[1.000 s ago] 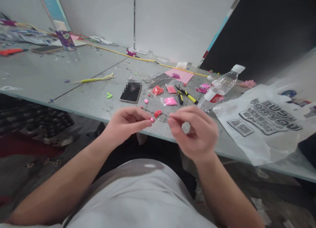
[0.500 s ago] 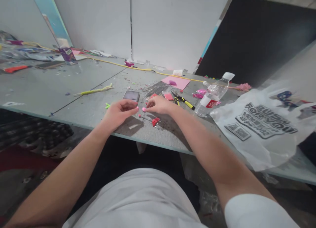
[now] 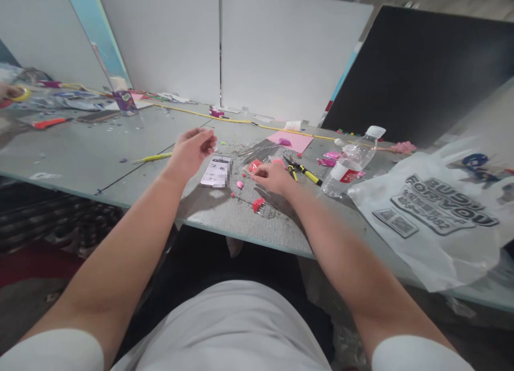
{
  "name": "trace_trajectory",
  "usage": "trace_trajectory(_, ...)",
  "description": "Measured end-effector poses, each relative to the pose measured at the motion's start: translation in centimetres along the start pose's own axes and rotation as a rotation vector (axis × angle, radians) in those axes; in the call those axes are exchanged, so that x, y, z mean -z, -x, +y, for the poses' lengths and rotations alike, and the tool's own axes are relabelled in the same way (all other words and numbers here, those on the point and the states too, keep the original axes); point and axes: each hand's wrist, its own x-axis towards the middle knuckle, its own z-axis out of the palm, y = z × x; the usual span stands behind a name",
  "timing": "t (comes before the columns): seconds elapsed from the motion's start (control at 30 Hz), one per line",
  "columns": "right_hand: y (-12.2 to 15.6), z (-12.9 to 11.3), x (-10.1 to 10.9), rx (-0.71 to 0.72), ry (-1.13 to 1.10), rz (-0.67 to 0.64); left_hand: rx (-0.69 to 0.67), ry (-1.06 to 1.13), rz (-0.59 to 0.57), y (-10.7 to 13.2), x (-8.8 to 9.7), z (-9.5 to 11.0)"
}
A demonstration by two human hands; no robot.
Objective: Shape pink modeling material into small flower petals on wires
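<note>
My left hand hovers above the grey table, just left of a phone whose screen is lit. Its fingers are curled loosely and I cannot make out anything in them. My right hand rests on the table with fingertips pinched at a small bag of red beads. A red bead cluster on thin wire lies just in front of that hand, and a loose pink bead lies to its left.
Yellow-handled pliers, a plastic water bottle, pink bead bags and a pink sheet lie beyond my right hand. A printed white plastic bag covers the right side. A yellow-green pipe cleaner lies at left.
My left hand has lifted and moved back over the table beside the phone, whose screen has lit up. My right hand has shifted slightly right, to the red bead bag.
</note>
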Motion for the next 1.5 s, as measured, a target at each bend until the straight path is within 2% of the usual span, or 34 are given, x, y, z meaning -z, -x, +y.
trace_trajectory(0.1,0.2,-0.2,-0.1,0.032,-0.006,0.039,0.025,-0.052,-0.020,-0.2,0.6,-1.3)
trace_trajectory(0.2,0.5,-0.8,-0.2,0.137,-0.052,0.124,0.007,-0.268,-0.096,0.6,0.9,-2.3)
trace_trajectory(0.3,0.5,-1.5,-0.5,0.269,-0.090,0.216,-0.028,-0.410,-0.156,1.3,0.8,-2.4)
trace_trajectory(0.37,0.3,-2.1,-0.9,0.308,-0.102,0.244,-0.029,-0.452,-0.208,1.4,0.7,-2.2)
trace_trajectory(0.6,-0.5,-4.0,-2.0,0.400,-0.034,0.218,-0.001,-0.566,-0.479,2.0,-0.1,-1.7)
trace_trajectory(0.8,0.1,-4.3,-1.7,0.455,-0.040,0.249,-0.009,-0.597,-0.533,2.1,0.1,-1.7)
trace_trajectory(0.93,0.5,-4.5,-1.5,0.493,0.071,0.234,-0.015,-0.613,-0.548,2.1,0.2,-1.7)
trace_trajectory(1.1,0.8,-5.1,-1.6,0.438,0.244,0.201,-0.085,-0.695,-0.608,2.2,0.3,-1.7)
trace_trajectory(1.2,0.5,-4.7,-1.6,0.393,0.233,0.208,-0.100,-0.722,-0.611,2.3,0.2,-1.7)
trace_trajectory(1.3,0.0,-3.1,-0.9,0.187,0.142,0.300,-0.122,-0.727,-0.517,2.4,0.2,-1.7)
trace_trajectory(1.37,-0.3,-1.6,0.0,0.076,0.137,0.294,-0.135,-0.713,-0.459,2.3,0.3,-1.9)
trace_trajectory(1.5,-0.1,0.8,1.9,0.039,0.203,0.194,-0.136,-0.730,-0.457,2.1,0.6,-2.4)
